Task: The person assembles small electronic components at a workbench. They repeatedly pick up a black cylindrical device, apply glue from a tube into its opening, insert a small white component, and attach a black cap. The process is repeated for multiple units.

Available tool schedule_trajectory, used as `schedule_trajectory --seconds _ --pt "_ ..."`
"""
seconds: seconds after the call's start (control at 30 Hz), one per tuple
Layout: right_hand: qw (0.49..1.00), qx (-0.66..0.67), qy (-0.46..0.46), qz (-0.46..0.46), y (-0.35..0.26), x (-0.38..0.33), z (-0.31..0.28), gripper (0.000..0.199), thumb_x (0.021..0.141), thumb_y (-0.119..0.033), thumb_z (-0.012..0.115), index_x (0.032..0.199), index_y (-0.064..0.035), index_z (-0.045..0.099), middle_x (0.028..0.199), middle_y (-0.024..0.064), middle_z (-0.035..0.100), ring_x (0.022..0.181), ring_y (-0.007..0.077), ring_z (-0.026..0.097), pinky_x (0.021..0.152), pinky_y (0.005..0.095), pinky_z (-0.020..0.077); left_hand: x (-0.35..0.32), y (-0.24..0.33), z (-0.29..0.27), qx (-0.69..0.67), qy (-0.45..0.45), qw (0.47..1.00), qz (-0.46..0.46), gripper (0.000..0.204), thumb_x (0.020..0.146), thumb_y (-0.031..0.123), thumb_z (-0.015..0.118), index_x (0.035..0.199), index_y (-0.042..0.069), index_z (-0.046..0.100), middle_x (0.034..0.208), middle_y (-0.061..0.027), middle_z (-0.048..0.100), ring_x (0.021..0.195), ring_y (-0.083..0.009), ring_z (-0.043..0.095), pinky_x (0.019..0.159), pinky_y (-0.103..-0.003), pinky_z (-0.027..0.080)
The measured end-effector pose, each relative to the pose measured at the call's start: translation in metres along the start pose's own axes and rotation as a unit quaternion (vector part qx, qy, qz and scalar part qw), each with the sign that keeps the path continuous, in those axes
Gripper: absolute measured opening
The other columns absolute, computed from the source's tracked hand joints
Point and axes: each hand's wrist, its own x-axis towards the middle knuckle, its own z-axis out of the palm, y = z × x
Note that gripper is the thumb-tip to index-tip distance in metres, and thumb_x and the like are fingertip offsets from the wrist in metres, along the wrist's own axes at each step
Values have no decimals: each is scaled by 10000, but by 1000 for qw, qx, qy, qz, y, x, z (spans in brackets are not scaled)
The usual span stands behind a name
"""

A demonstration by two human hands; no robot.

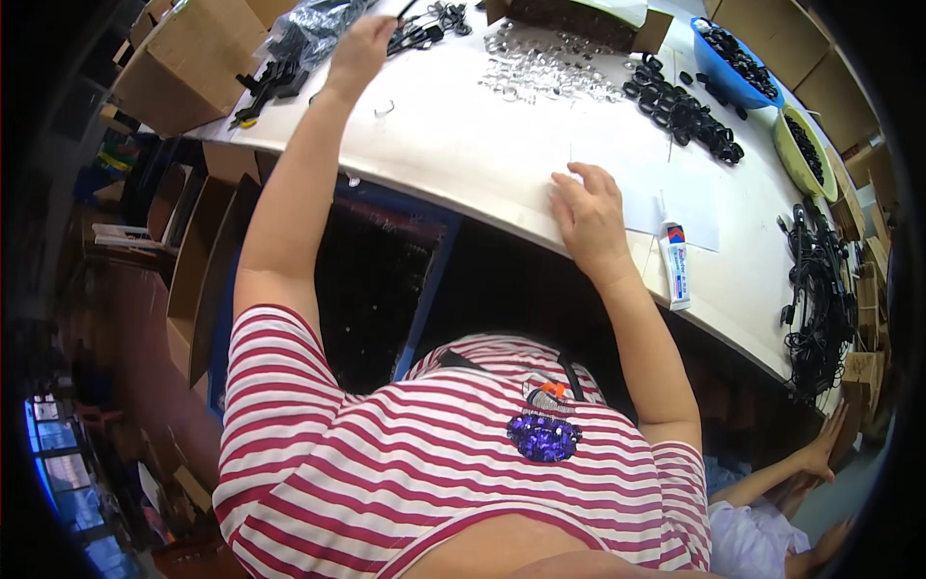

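My left hand [359,60] reaches across to the far left of the white table, its fingers closed on a thin black strip [406,10] whose kind I cannot make out. Black cable parts [420,37] lie just beyond it. Near the table's front edge rests my right hand [593,222], fingers bent and slightly apart, with nothing visible in them. A thin upright sliver shows just past its fingertips, too small to name. Beside this hand, a white, blue and red tube [674,261] with a nozzle lies on the table. A curved metal clip [385,109] sits nearer the left forearm.
Small clear pieces [550,68] are spread at the back, next to a heap of black rings [680,111]. A blue basin [738,68] and a green basin [808,154] hold black parts. Black cables [815,289] lie right. Cardboard boxes [188,72] stand left. Another person's hand [820,449] shows lower right.
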Motion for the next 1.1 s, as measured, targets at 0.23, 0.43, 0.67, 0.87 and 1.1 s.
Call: schedule_trajectory --seconds 0.23,0.43,0.67,0.87,1.1 --pt "988 109 106 -27 -6 1 -21 318 756 -56 626 1071 -54 582 1064 114 556 1045 285 487 886 367 387 -10 73 -108 33 -102 994 13 193 824 127 617 979 16 645 821 -72 660 768 -133 563 700 -251 442" --pt "968 20 211 -132 -54 24 -94 564 741 -298 701 1196 -44 484 1217 134 464 1113 279 431 911 361 370 -55 130 -148 -73 -294 939 166 181 824 146 603 911 -12 624 700 -51 512 634 -132 484 564 -248 375" --pt "966 202 -110 121 -91 -8 -83 459 647 -199 755 1040 -65 561 879 88 614 781 261 583 703 355 461 -89 170 -130 -38 -304 913 271 113 744 142 641 818 58 625 661 -53 536 631 -229 525 622 -308 381" --pt "983 137 -115 49 -82 -39 -82 598 611 -188 774 1136 -78 510 1093 126 548 898 282 564 770 365 449 -123 175 -109 -84 -346 904 236 111 766 165 629 838 81 629 694 -47 556 626 -232 527 667 -311 406" --pt "996 51 -73 -1 -103 -47 -91 560 633 -203 755 1127 -61 534 950 102 601 881 259 572 806 369 424 -138 187 -91 -47 -375 883 277 141 777 236 616 798 97 626 689 -20 545 621 -215 536 655 -321 419"
